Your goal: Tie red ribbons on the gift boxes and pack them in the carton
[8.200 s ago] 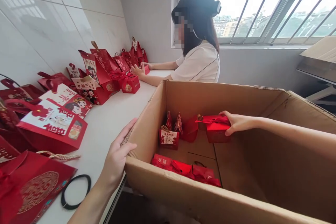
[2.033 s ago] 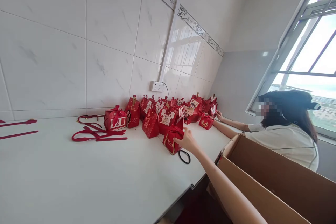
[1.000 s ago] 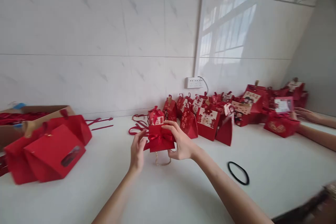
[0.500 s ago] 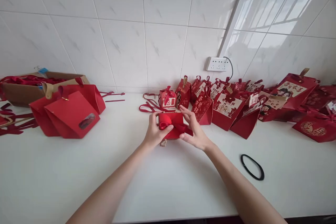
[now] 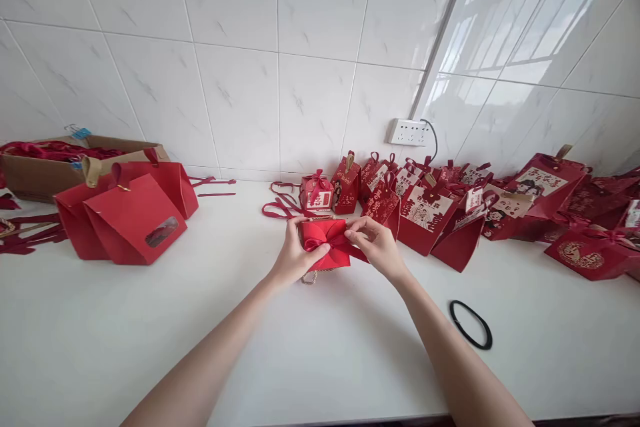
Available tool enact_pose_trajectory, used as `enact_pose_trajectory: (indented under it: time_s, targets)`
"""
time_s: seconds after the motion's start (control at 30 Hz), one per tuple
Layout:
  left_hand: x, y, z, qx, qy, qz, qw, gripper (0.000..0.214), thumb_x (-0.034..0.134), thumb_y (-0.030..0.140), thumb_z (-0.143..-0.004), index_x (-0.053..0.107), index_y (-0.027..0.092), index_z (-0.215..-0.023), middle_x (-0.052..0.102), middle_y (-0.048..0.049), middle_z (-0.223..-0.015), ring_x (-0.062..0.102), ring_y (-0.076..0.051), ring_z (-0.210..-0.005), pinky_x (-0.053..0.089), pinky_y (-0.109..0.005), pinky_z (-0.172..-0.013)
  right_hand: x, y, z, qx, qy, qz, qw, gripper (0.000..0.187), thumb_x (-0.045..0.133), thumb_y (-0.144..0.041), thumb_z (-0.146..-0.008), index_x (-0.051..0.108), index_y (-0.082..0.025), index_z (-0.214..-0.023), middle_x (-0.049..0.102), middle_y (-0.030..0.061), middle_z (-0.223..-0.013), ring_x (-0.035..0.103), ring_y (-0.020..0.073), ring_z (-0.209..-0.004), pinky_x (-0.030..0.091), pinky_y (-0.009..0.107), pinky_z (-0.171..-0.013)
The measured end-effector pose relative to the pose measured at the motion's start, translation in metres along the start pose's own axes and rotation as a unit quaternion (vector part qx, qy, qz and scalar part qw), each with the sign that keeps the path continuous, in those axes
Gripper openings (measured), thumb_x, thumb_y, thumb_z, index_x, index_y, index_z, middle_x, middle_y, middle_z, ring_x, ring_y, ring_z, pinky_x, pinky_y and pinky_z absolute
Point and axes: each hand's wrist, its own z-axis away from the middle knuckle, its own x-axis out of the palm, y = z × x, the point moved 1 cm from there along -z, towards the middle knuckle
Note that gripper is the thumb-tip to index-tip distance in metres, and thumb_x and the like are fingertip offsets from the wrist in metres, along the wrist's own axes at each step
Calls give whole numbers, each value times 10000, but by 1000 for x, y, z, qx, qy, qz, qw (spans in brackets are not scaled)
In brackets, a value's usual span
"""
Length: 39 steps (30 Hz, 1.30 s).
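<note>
A small bright red gift box with folded petal-like top flaps stands over the white table before me, gold rope cord showing at its near side. My left hand grips the box's left side, its thumb pressed on the dark red ribbon looped across the top. With thumb and fingertips my right hand pinches the ribbon at the box's right side; a ribbon tail shows below those fingers. Just behind is a finished-looking small red box with a bow, loose ribbons at its left.
Plain red bags stand at left, before a cardboard box of ribbons. Several printed red gift boxes crowd the right back. A black ring-shaped band lies at front right. A power strip is on the tiled wall.
My right hand's fingers have closed from spread to a pinch on the ribbon at the box's right. My left hand keeps its hold. The camera view has shifted slightly.
</note>
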Motion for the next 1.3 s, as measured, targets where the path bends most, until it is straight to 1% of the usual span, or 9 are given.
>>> enact_pose_trajectory:
  time_s: [0.13, 0.3, 0.4, 0.53, 0.73, 1.0, 1.1, 1.2, 1.3]
  targets:
    - [3, 0, 1, -12, 3, 12, 1000, 644, 702, 369, -640, 303, 244, -1129, 565, -35, -983, 595, -196, -880, 486, -360, -765, 7, 0, 0, 58, 29, -51, 997, 345, 686, -501, -660, 563, -180, -688, 619, 28, -695, 616, 179, -715, 541, 342, -685]
    - [6, -1, 1, -10, 33, 4, 999, 641, 712, 375, -624, 317, 243, -1112, 539, -73, -1084, 588, -208, -920, 486, -369, -772, 2, -3, -2, 78, 50, -54, 994, 395, 693, -548, -628, 575, -179, -708, 627, 23, -707, 625, 176, -709, 536, 336, -702]
    - [5, -1, 0, -4, 38, -3, 999, 635, 708, 379, -629, 321, 245, -1114, 540, -66, -1079, 579, -208, -945, 478, -364, -788, -13, -8, -2, 131, -59, -13, 990, 439, 606, -604, -690, 568, -168, -724, 613, 19, -702, 621, 163, -690, 523, 306, -654]
    - [6, 0, 0, 0, 47, -5, 999, 618, 705, 369, -631, 328, 238, -1103, 549, -52, -1033, 577, -206, -942, 475, -350, -776, -24, -17, 3, 172, -224, 130, 950, 411, 600, -558, -722, 570, -155, -653, 608, 8, -588, 587, 131, -571, 448, 246, -550]
    - [11, 4, 1, 2, 97, -19, 995, 582, 706, 346, -626, 348, 232, -1069, 518, -55, -1060, 559, -203, -968, 454, -353, -807, -13, -24, 8, 224, -290, 112, 924, 301, 598, -417, -739, 559, -155, -596, 628, 11, -546, 587, 117, -471, 445, 230, -502]
    - [14, -4, -2, 26, 87, -36, 995, 588, 713, 302, -624, 341, 233, -1075, 483, -77, -1150, 524, -210, -1043, 417, -372, -877, -9, -18, 10, 256, -355, 128, 890, 253, 587, -363, -733, 604, -152, -595, 651, 30, -582, 592, 116, -498, 453, 229, -531]
    - [16, -8, -3, 50, 97, -37, 993, 580, 723, 275, -610, 360, 229, -1060, 474, -83, -1164, 504, -217, -1081, 395, -383, -915, -21, -15, 6, 245, -316, 150, 904, 335, 633, -468, -695, 594, -144, -618, 623, 29, -566, 571, 126, -491, 445, 249, -534]
    - [17, -11, -2, 66, 104, -28, 992, 590, 736, 254, -595, 365, 215, -1052, 499, -92, -1132, 517, -218, -1065, 396, -384, -919, -29, -12, 2, 156, -189, 158, 956, 459, 546, -608, -726, 541, -159, -630, 567, 9, -574, 534, 126, -534, 410, 248, -530]
    - [15, -10, -1, 60, 87, -5, 994, 610, 752, 265, -591, 372, 204, -1065, 527, -103, -1110, 523, -227, -1064, 401, -385, -917, -22, -6, 0, 107, -119, 120, 980, 473, 534, -633, -731, 498, -177, -613, 521, -8, -594, 485, 122, -562, 383, 247, -532]
